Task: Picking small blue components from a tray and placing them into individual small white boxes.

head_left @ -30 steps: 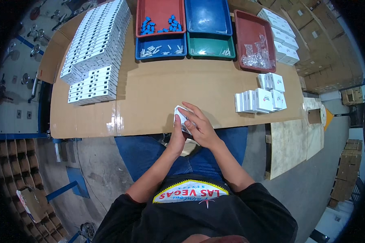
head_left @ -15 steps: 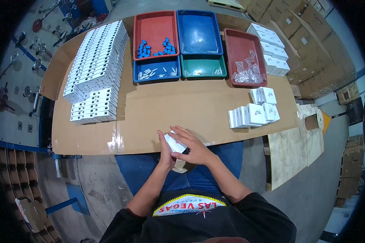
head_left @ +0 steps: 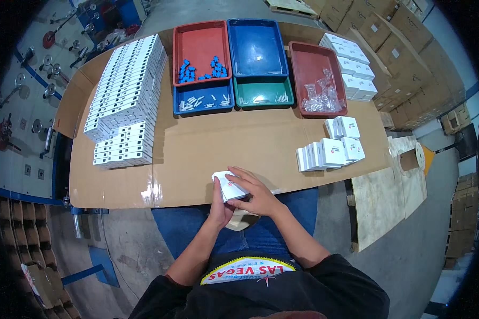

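Note:
Both my hands hold one small white box (head_left: 228, 185) at the near edge of the cardboard-covered table (head_left: 207, 149). My left hand (head_left: 219, 204) grips it from below and the left side. My right hand (head_left: 255, 194) lies over its right side with fingers curled around it. The box is tilted, one flap end pointing toward the table. A pale object sits on my lap just under the hands, mostly hidden.
Stacked rows of white boxes (head_left: 125, 101) fill the table's left. A small group of white boxes (head_left: 332, 151) stands at right. At the back are a red tray with blue parts (head_left: 201, 53), blue trays (head_left: 256, 48), a green tray (head_left: 263, 95) and a red tray with clear bags (head_left: 319, 80).
My hands and the box have drifted slightly toward me and to the near table edge; the box has turned in my grip. The table's contents have not changed.

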`<state>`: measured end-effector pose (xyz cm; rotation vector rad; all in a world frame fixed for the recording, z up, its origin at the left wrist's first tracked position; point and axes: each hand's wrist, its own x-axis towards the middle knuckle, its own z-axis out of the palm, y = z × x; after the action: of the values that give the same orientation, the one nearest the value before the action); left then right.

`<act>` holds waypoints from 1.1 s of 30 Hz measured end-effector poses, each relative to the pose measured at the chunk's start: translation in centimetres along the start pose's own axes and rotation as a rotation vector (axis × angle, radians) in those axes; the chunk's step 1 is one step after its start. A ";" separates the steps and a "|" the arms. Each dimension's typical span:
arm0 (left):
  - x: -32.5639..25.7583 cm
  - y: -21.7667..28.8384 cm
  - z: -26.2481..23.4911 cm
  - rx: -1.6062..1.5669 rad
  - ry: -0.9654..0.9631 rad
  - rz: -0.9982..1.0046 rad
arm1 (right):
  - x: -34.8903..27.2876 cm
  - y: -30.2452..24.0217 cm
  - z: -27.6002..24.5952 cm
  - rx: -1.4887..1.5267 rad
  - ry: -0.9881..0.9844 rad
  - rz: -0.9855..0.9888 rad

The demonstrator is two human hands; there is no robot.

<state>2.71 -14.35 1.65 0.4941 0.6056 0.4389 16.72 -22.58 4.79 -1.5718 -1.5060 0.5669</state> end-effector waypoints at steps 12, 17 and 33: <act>-0.1 0.0 0.6 -0.041 -0.099 -0.020 | -0.2 0.4 -0.1 0.039 0.119 0.028; 0.1 0.0 0.0 -0.034 -0.128 -0.048 | -0.1 0.8 -0.1 -0.044 0.149 -0.036; 1.1 -2.1 -1.8 0.294 -0.044 0.060 | -0.1 0.7 0.2 0.062 0.182 0.145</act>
<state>2.92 -14.86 -1.25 0.8023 0.6173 0.3967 16.95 -22.60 4.08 -1.6463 -1.2358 0.5318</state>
